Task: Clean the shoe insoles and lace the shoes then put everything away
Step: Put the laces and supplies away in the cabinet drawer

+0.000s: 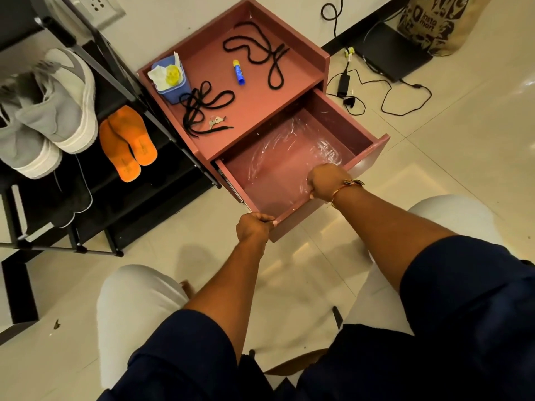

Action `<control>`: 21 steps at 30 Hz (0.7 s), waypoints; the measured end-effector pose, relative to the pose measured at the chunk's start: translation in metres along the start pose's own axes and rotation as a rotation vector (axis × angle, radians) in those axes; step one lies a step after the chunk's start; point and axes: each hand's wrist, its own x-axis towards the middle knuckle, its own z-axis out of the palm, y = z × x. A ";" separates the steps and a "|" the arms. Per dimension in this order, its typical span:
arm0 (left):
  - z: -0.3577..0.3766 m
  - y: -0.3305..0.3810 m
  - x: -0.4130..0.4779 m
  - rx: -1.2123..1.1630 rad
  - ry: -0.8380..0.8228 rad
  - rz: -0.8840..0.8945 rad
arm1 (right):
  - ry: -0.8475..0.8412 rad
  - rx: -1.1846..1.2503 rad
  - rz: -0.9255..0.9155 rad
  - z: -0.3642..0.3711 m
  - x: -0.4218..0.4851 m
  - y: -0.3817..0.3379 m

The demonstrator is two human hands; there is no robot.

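A pink bedside cabinet stands on the floor with its drawer pulled out; clear plastic lines the drawer's bottom. My left hand grips the drawer's front left corner. My right hand grips the front edge, fingers inside. Two black shoelaces lie loose on the cabinet top, beside a blue cup holding white and yellow cloths. A pair of grey shoes sits on the black rack at left, with two orange insoles next to them.
A glue stick and small keys lie on the cabinet top. The black shoe rack touches the cabinet's left side. Cables, a charger, a laptop and a paper bag lie on the floor behind. My knees flank the drawer.
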 end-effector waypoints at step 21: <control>-0.070 0.083 0.031 -0.750 -0.074 0.060 | 0.391 0.826 0.009 -0.058 0.069 -0.101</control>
